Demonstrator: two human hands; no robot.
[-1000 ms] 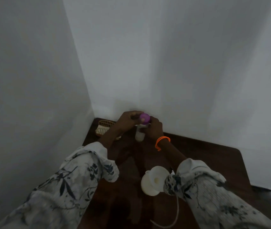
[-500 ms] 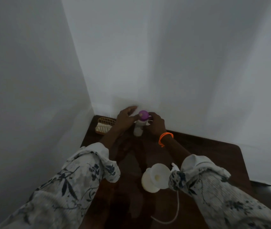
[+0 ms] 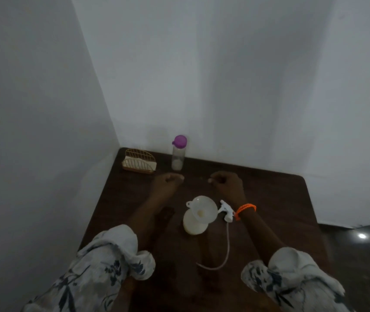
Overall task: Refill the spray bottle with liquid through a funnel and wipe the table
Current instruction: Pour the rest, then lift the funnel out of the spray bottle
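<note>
Beyond my left hand and off to its left, a wire napkin holder sits in the corner of the tabletop. That hand's fingers are curled in on themselves, holding nothing. Just past their tips stands the purple-capped bottle, upright, its long axis vertical, cap on top, close to the wall. If I fling those fingers forward carelessly I judge I could tip it, since it is tall and narrow.

Nearer me than both sets of fingers, between my forearms, stands the white spray bottle with the funnel seated in its neck. The bottle's long axis is upright and the funnel's wide mouth faces up, seemingly tilted a little. The funnel only rests there, so a brush from either wrist could knock it off or topple the bottle and spill liquid.

The spray head lies on the tabletop touching my right wrist, its dip tube trailing toward me; dragging that wrist could sweep it away.

My right hand is also loosely clenched, empty
</note>
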